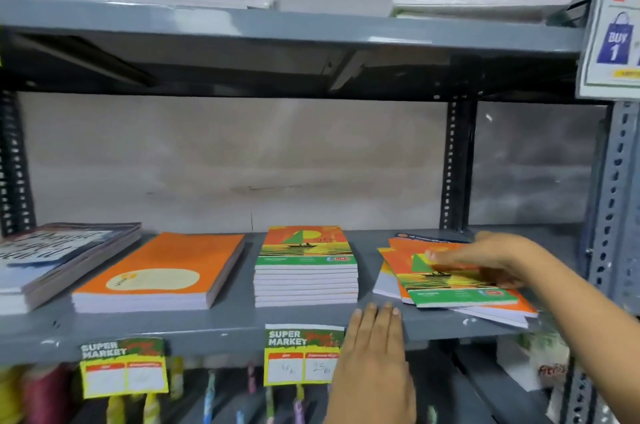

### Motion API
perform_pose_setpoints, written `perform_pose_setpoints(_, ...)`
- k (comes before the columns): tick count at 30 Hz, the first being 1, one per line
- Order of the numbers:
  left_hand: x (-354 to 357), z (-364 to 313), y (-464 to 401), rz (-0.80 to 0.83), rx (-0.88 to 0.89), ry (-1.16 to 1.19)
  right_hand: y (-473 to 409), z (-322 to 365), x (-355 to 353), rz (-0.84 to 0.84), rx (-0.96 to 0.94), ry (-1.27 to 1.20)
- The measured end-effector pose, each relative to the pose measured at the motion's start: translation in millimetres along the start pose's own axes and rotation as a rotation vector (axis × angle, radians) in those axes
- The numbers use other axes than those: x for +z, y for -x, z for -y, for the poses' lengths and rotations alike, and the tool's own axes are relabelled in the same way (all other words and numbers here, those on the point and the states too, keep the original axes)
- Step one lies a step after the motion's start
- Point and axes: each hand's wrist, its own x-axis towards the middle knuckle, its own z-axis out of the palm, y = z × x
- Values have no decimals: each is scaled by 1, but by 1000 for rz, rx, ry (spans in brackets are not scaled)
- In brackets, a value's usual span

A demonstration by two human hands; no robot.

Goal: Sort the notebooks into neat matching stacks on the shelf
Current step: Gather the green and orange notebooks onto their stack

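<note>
Halfway through sorting: my right hand (485,259) lies flat and open on the messy sailboat notebooks (457,281) at the shelf (207,326) right end. Left hand (375,337) open, empty. Next I'd say: grab those, square them onto the neat sailboat stack (305,267).

Left hand (375,337) flat, fingers together; right hand (485,255) seemingly spread, blurred.

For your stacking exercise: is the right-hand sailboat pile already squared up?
No, the pile under the right hand is fanned out and overhangs the shelf edge.
</note>
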Motion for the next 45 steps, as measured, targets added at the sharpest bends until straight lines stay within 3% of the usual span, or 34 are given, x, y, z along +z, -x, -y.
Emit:
perform_pose_setpoints(3, -7, 12, 9, -145, -26, -15, 8, 16, 7, 12, -87, 396)
perform_pose_setpoints(6, -6, 24, 19, -184, -81, -44, 9, 18, 3, 131, -21, 391)
perform_pose_setpoints(8, -1, 32, 21, -171, -102, -39, 6, 10, -3, 231, 32, 197)
perform_pose_setpoints(10, 8, 39, 23, -168, -92, -42, -8, -1, -5, 215, 64, -17)
perform_pose_setpoints(14, 16, 45, 18, -257, -69, -47, -15, -6, -16, 16, -52, -442)
perform_pose_setpoints(18, 18, 43, 17, -275, -79, -32, 0, 16, -32, -233, -230, -697)
perform_pose_setpoints(23, 19, 38, 19, -273, -99, -40, 14, 75, 5, -66, -405, -1011)
perform_pose_setpoints(29, 14, 37, 21, -259, -85, 2, 1, 122, 82, 47, -327, -816)
perform_pose_setpoints(33, 12, 36, 19, -260, -103, 22, 2, 125, 94, 57, -324, -538)
perform_pose_setpoints(38, 10, 37, 19, -292, -135, 14, 4, 128, 99, 50, -398, -399)
perform_pose_setpoints(41, 11, 36, 23, -287, -110, 17, 7, 117, 95, -40, -464, -336)
perform_pose_setpoints(45, 9, 38, 23, -284, -90, 61, 12, 55, 63, -403, -519, -114)
